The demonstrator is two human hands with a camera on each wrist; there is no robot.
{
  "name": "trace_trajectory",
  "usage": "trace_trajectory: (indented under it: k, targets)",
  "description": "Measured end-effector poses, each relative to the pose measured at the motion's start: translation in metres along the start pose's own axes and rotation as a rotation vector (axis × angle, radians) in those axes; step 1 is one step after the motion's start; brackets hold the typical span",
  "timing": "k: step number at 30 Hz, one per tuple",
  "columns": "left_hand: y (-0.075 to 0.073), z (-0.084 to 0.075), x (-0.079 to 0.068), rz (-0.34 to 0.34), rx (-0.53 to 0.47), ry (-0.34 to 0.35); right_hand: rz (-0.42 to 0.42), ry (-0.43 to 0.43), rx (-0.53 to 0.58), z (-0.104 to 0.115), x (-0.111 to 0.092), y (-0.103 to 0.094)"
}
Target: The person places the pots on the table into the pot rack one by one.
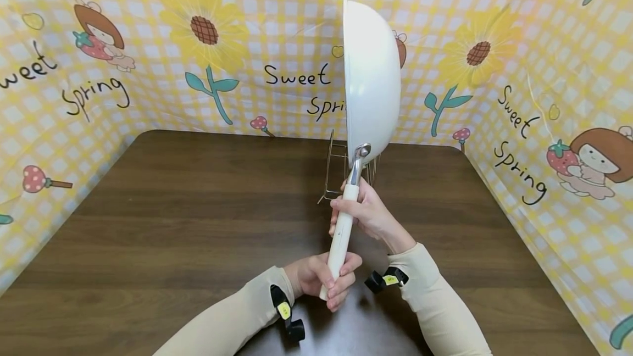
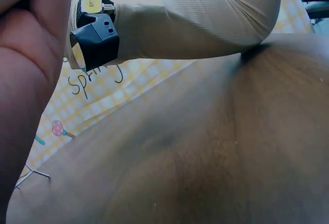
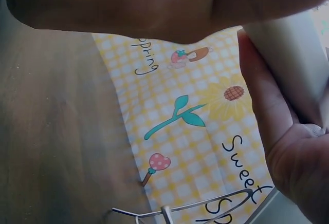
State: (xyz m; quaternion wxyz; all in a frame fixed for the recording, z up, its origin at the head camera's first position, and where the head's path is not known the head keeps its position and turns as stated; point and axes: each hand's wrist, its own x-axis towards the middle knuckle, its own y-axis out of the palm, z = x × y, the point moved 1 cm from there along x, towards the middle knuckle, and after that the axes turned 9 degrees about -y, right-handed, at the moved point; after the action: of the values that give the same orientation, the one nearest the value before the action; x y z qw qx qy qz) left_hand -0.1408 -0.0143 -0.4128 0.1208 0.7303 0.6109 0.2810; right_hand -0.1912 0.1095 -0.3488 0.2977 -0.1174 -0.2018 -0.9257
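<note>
Head view: cloth (image 1: 292, 15) behind pan (image 1: 373, 76) reads "Sweet Spring".

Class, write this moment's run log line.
left hand: grips handle, lower end; right hand: grips handle, upper end; pan: raised, opening left; wire rack: on table

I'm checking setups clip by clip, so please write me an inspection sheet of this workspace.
Surface: dark wood-grain table, shiny near its front.
Job's things: white pan held off the table, bowl up, handle down, inside hidden; wire rack behind it, partly covered.
Clutter: nothing seen.
Grippers: left hand grips the handle's lower end; right hand holds it near the metal bracket. Each wrist wears a black device.
Cables: nothing seen.
Surroundings: yellow checked cloth printed with sunflowers and "Sweet Spring".
</note>
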Motion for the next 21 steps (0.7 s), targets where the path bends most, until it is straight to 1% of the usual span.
trace_trajectory:
  k: [4,7,12,21]
  targets:
    - [-0.003,0.001,-0.002,0.033,-0.032,-0.011,0.016,0.003,-0.006,-0.004,0.000,-0.001]
    - [-0.005,0.002,-0.004,0.039,-0.040,-0.013,0.027,-0.003,-0.006,-0.008,0.001,-0.002]
    - [-0.006,0.006,-0.006,0.025,-0.051,-0.021,0.030,0.002,0.021,-0.013,-0.001,-0.002]
    - [-0.008,0.013,-0.009,-0.004,-0.044,-0.028,0.040,0.038,0.087,-0.021,-0.003,-0.003]
